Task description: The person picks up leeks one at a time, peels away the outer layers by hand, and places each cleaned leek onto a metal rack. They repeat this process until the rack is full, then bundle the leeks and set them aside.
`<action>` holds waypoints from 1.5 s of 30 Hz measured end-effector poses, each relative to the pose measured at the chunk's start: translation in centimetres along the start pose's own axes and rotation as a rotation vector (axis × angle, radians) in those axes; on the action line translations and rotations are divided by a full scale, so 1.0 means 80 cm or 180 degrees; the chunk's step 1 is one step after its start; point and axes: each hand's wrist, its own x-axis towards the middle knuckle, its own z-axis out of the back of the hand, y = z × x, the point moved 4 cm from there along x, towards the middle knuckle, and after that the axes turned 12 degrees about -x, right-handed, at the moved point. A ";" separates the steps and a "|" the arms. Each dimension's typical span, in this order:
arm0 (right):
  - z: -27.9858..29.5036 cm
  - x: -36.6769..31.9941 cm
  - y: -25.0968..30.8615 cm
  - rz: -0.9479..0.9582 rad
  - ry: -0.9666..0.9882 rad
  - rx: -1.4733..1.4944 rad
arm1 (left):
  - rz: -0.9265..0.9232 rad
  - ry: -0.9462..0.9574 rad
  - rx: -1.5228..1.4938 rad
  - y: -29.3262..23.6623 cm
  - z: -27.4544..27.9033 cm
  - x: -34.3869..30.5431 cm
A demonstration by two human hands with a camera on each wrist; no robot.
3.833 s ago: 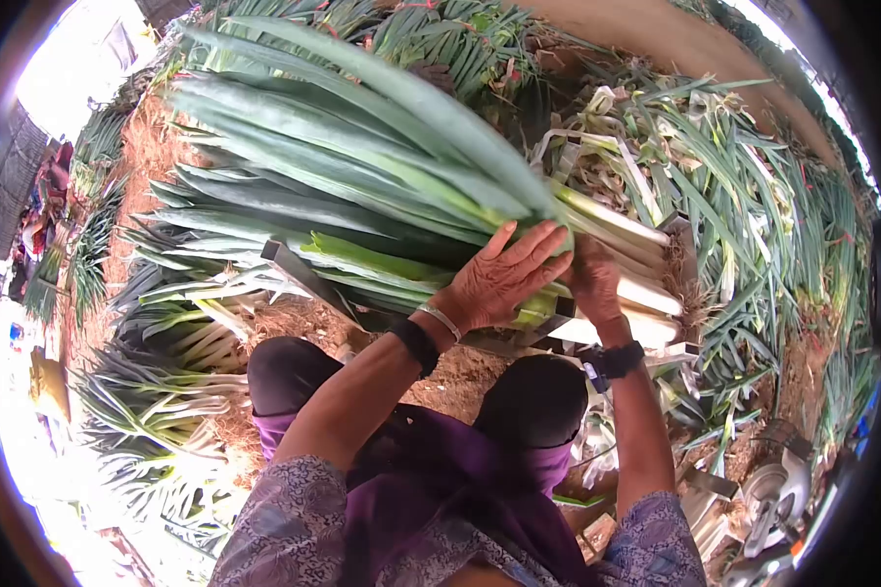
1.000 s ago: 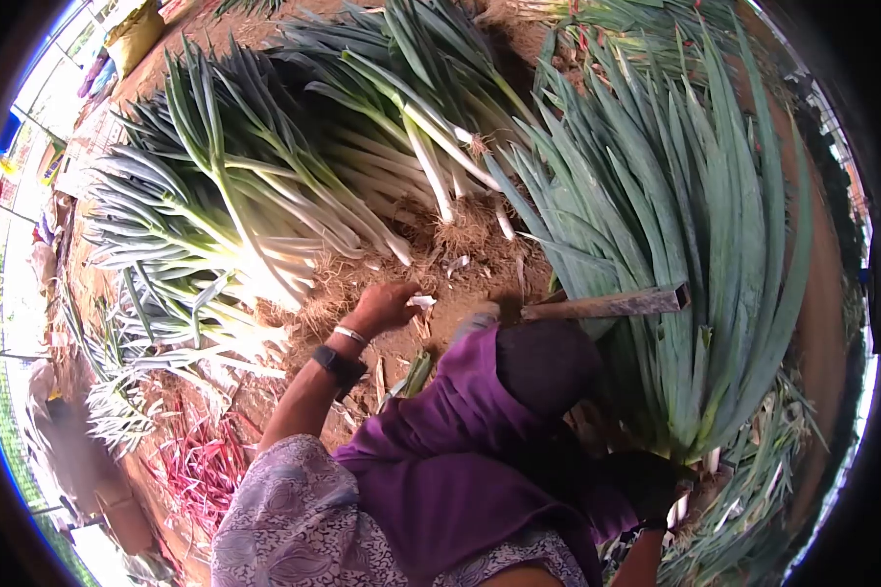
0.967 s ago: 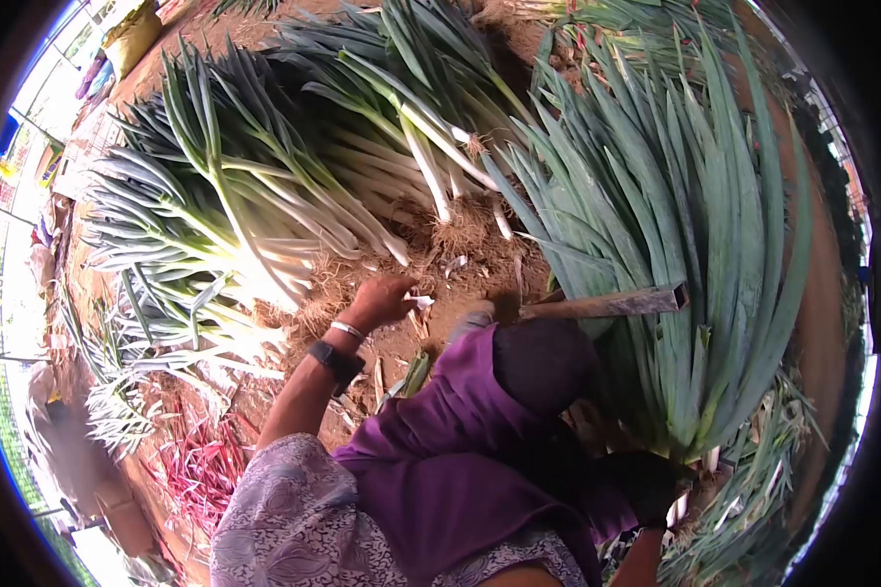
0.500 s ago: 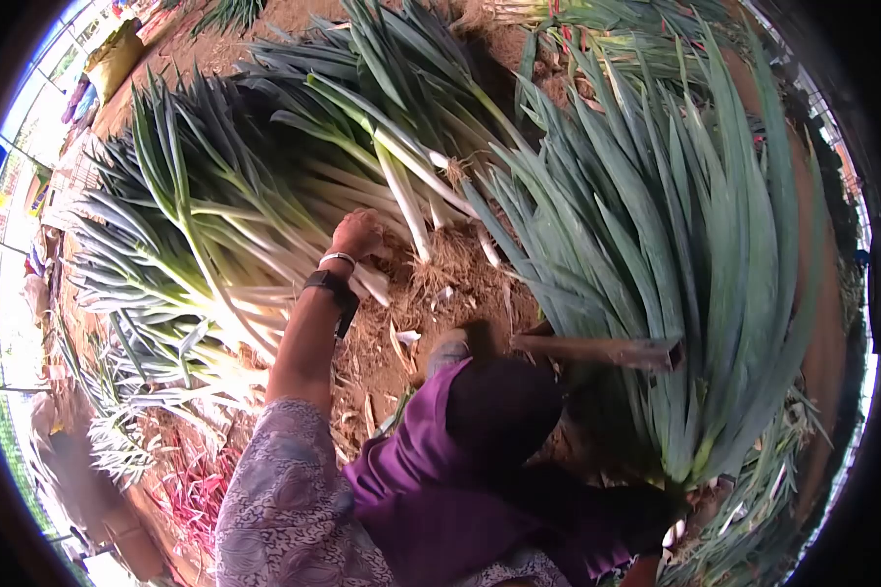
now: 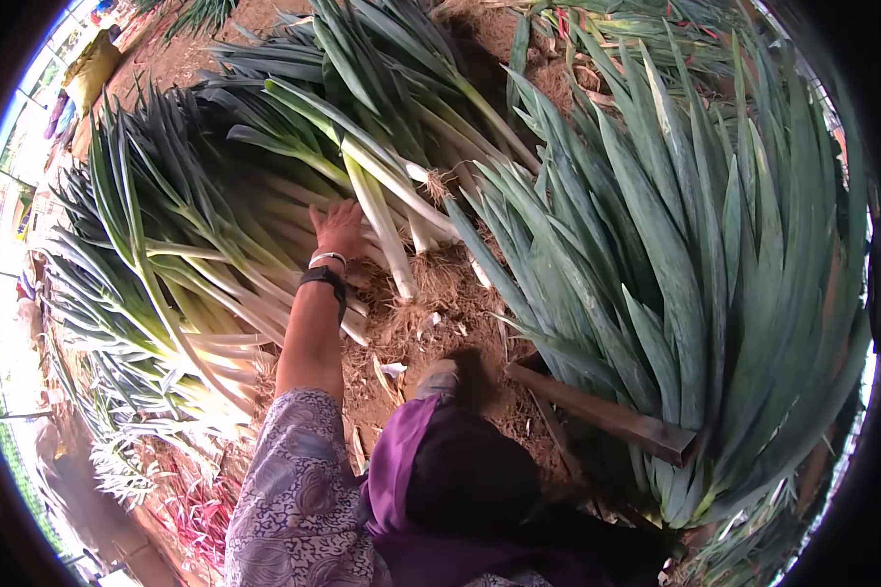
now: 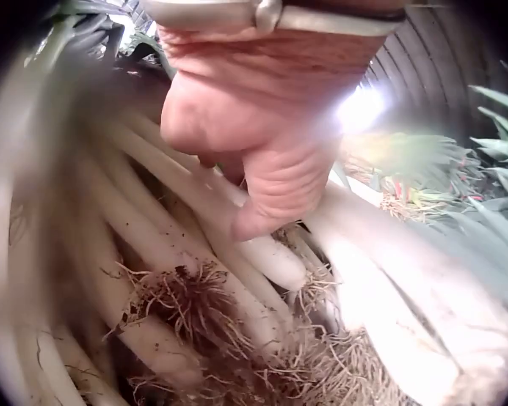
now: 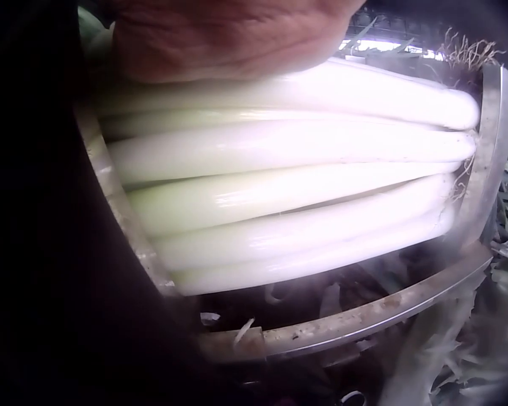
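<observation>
In the head view my left hand (image 5: 341, 231) reaches into a pile of leeks (image 5: 398, 256), its fingers spread over the white stalks. The left wrist view shows the left thumb of that hand (image 6: 271, 127) against a white leek stalk (image 6: 275, 262); the other fingers are mostly hidden behind it. Rooty stalk ends lie below. In the right wrist view the lower part of my right hand (image 7: 229, 38) lies over a row of clean white leek stalks (image 7: 279, 190) in a metal frame (image 7: 339, 326). Its fingers are out of sight, and the head view does not show this hand.
The long green leaves (image 5: 656, 245) of the framed leeks fan out on the right, across a metal bar (image 5: 607, 416). A shoe (image 5: 439, 380) and knee (image 5: 470, 479) are near the middle. Red ties (image 5: 196, 519) lie at lower left, and a yellow sack (image 5: 90, 70) stands at upper left.
Earlier both hands were on a leek bundle in the frame. Then my left hand, holding a whitish scrap, moved up and left to the pile, its fingers now spreading. The scrap lies on the soil.
</observation>
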 end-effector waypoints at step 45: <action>-0.099 -0.103 -0.051 0.0937 -0.2478 -0.2501 | -0.2733 -0.0014 -0.1607 -0.252 0.115 -0.464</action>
